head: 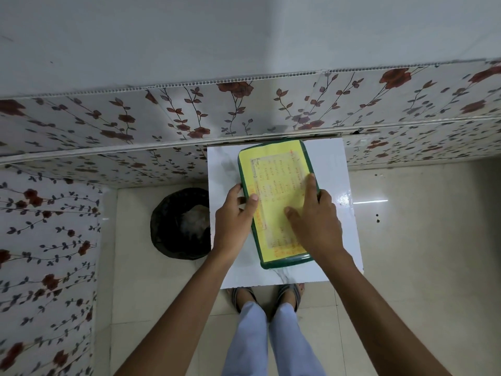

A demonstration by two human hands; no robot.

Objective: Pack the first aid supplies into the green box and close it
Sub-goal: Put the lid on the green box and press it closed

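The green box (284,263) lies flat on a small white table (225,164), its lid down; a yellow printed label (276,172) covers the top. My left hand (234,215) grips the box's left edge, thumb on the lid, fingers around the side. My right hand (314,221) lies on the lid's right half, fingers spread and reaching over the right edge. No first aid supplies are visible outside the box; its contents are hidden.
A black bin (179,223) stands on the tiled floor just left of the table. A floral-patterned wall panel (108,126) runs behind and to the left. My feet in sandals (244,297) are at the table's near edge.
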